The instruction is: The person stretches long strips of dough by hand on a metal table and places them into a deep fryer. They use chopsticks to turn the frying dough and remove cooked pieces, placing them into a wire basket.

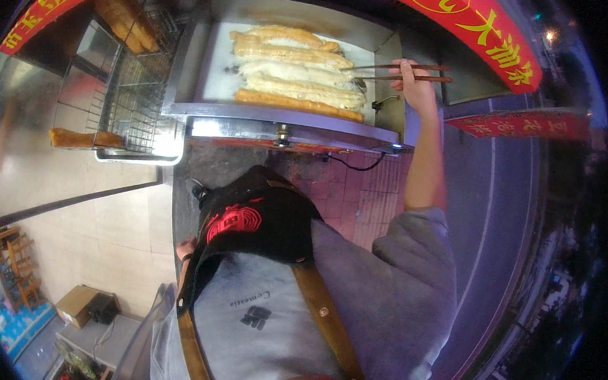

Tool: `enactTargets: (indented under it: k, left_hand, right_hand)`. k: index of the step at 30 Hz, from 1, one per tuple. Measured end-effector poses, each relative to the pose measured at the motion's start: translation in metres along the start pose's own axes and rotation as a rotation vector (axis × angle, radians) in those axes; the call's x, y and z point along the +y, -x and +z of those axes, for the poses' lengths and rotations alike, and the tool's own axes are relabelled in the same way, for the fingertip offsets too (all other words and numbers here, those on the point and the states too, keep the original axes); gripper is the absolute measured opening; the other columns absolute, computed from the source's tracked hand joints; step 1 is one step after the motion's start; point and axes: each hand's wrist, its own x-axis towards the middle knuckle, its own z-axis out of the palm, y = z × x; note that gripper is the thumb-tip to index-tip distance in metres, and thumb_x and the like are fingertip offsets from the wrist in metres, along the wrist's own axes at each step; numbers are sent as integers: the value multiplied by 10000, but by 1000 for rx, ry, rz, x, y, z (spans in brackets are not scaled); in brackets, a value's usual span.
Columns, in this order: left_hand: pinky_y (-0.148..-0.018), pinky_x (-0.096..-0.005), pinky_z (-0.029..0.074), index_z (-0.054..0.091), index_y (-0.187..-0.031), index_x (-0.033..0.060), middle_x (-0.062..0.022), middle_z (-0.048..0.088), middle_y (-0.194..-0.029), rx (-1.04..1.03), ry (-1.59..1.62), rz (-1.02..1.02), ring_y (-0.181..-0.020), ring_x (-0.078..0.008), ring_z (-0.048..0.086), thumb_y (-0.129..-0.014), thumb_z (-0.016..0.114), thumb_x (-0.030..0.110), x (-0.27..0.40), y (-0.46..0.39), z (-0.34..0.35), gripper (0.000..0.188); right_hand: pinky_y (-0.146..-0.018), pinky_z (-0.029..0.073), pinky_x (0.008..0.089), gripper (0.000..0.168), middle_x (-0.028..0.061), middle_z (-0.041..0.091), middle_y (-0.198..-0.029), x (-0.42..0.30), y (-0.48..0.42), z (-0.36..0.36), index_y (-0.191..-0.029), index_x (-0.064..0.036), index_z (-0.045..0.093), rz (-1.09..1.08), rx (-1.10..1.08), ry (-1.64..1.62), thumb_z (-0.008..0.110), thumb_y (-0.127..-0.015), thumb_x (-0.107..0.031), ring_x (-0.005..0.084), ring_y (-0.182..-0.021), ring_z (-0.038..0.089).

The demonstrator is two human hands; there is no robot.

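My right hand [413,86] is closed round a pair of long brown chopsticks [431,79], right of the steel fryer [292,119]. Their tips reach into the oil at the right ends of the dough sticks. Several long fried dough sticks lie side by side in bubbling oil: a golden one [298,105] nearest me, paler ones [295,72] in the middle, a browned one [292,34] at the back. My left hand [186,248] hangs low beside my apron, away from the fryer; its fingers are partly hidden, and whether it holds anything cannot be told.
Left of the fryer stands a wire rack [132,96] over a metal tray [173,156], with fried dough sticks [129,20] at its back and another [85,139] at its front. Red banners with writing hang above and at right. A black cable [357,167] loops below the fryer's front.
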Motion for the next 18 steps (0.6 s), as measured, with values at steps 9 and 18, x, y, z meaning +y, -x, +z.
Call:
enactTargets:
  k: [9, 18]
  left_hand:
    - [-710, -367, 514, 693, -809, -17, -149, 703, -764, 6, 163, -98, -732, -236, 672, -704, 697, 296, 66, 33, -34, 330]
    - [-687, -325, 508, 691, -780, -56, -126, 696, -722, 32, 235, -40, -683, -205, 653, -708, 730, 313, 34, 26, -25, 378]
  right_hand:
    - [-586, 516, 273, 348, 89, 689, -938, -26, 17, -5, -1110, -29, 614, -78, -27, -26, 416, -1010, -298, 125, -641, 631]
    - [-588, 522, 262, 339, 91, 682, -946, -11, 2, 51, -1110, -11, 615, -122, -187, -168, 411, -1021, -266, 123, -646, 632]
